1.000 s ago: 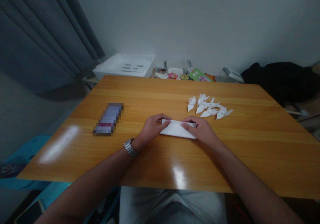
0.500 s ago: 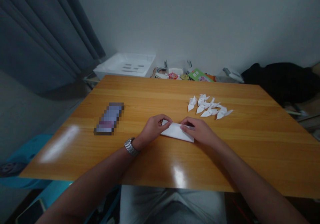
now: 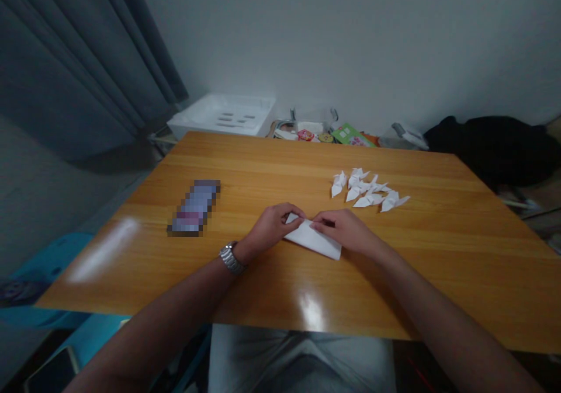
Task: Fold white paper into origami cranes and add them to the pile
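Note:
A folded sheet of white paper (image 3: 316, 240) is held between my two hands just above or on the wooden table; I cannot tell whether it touches the wood. My left hand (image 3: 277, 225) pinches the paper's upper left end, thumb in front and fingers behind. With thumb and fingertips, my right hand (image 3: 344, 229) grips the upper edge near the middle, close to the left fingertips. The paper slopes down to the right, its lower right corner free. Behind the right hand, several white folded paper cranes (image 3: 368, 190) lie in a group.
A pixelated phone (image 3: 194, 208) lies on the left of the wooden table (image 3: 263, 171). Past the far edge are a white plastic tray (image 3: 223, 114), a green packet (image 3: 352, 135) and a black cloth heap (image 3: 491, 148). A blue stool (image 3: 56, 258) stands at left.
My right hand has slid left along the paper's upper edge toward my left fingertips. The paper's right end now tilts lower. The view has shifted slightly.

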`<state>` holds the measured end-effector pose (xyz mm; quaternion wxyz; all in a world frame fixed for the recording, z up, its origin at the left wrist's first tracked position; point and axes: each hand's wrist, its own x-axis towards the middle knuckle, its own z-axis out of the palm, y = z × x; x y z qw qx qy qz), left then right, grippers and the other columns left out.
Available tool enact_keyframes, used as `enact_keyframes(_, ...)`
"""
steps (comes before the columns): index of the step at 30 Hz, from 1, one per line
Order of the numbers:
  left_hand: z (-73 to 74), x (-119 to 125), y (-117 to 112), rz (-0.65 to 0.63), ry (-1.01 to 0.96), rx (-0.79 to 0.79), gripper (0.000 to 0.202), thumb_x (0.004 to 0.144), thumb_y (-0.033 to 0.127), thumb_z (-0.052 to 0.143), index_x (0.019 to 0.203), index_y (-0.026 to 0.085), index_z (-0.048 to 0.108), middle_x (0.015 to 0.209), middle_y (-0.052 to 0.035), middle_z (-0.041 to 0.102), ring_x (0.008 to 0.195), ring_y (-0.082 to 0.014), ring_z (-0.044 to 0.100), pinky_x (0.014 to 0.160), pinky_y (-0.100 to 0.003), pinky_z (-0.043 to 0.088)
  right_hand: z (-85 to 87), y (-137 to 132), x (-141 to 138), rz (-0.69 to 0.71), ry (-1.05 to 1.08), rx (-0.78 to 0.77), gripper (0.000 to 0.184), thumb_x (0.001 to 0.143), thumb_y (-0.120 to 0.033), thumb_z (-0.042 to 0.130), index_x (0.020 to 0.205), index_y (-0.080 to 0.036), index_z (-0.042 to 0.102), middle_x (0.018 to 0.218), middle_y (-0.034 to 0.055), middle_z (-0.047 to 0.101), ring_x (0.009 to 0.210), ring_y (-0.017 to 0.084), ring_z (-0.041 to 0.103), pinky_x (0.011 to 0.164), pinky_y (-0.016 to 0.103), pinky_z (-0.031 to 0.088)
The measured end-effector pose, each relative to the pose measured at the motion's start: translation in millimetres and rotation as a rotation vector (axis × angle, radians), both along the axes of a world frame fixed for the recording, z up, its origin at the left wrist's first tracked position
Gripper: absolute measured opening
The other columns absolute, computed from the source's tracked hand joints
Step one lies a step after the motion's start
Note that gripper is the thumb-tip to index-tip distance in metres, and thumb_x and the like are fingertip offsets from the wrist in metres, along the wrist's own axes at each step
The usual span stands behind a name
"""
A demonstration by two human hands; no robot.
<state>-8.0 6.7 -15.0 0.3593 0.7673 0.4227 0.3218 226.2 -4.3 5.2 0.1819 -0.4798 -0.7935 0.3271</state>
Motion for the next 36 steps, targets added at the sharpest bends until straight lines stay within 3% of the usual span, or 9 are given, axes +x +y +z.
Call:
enact_keyframes(4, -1.6, 1, 0, 0.014, -0.086, -0.073, 0.021, 0.092, 0.033, 0.065, 0.107, 0.021, 0.073, 0.098, -0.0039, 0.075, 0.085, -0.0165, 0.067, 0.073, -0.027, 0.051, -6.7, -1, 3, -0.024, 0.065, -0.021, 0.025, 0.095, -0.035, 0.057, 0.093, -0.02, 0.078, 0.09, 0.0049, 0.079, 0.079, 0.021, 0.069, 0.07, 0.031, 0.046)
enact_keyframes(8, -3.2, 4, 2, 0.113, -0.336, -0.199, 0.04, 0.09, 0.037, 0.069, 0.124, 0.017, 0.061, 0.093, -0.0063, 0.073, 0.086, -0.0176, 0.07, 0.077, -0.029, 0.057, -14.8, 0, 5, -0.136, 0.198, -0.062, 0.029, 0.094, -0.041, 0.059, 0.091, -0.018, 0.077, 0.085, 0.0064, 0.077, 0.075, 0.02, 0.067, 0.066, 0.03, 0.047)
enact_keyframes(13, -8.0, 8, 1, 0.134, -0.529, -0.476, 0.044, 0.083, 0.045, 0.078, 0.109, 0.013, 0.062, 0.104, -0.0125, 0.073, 0.09, -0.0203, 0.073, 0.08, -0.034, 0.062, -22.8, 0, 4, -0.323, 0.347, -0.071, 0.035, 0.09, -0.048, 0.063, 0.093, -0.015, 0.076, 0.086, 0.0082, 0.077, 0.072, 0.02, 0.066, 0.064, 0.03, 0.047)
enact_keyframes(18, -8.7, 12, -7, 0.069, -0.537, -0.603, 0.042, 0.084, 0.046, 0.078, 0.107, 0.013, 0.067, 0.108, -0.0137, 0.075, 0.095, -0.0198, 0.073, 0.087, -0.033, 0.061, -24.3, -2, 1, -0.38, 0.421, -0.048, 0.036, 0.089, -0.05, 0.065, 0.091, -0.015, 0.076, 0.084, 0.0082, 0.077, 0.071, 0.021, 0.067, 0.063, 0.031, 0.049)
enact_keyframes(36, -13.7, 14, -5, 0.089, -0.613, -0.608, 0.039, 0.085, 0.045, 0.077, 0.104, 0.011, 0.07, 0.106, -0.0146, 0.077, 0.088, -0.0193, 0.075, 0.085, -0.033, 0.063, -24.4, -3, -1, -0.423, 0.498, -0.07, 0.037, 0.087, -0.051, 0.068, 0.091, -0.016, 0.077, 0.085, 0.009, 0.078, 0.07, 0.021, 0.069, 0.06, 0.03, 0.052)
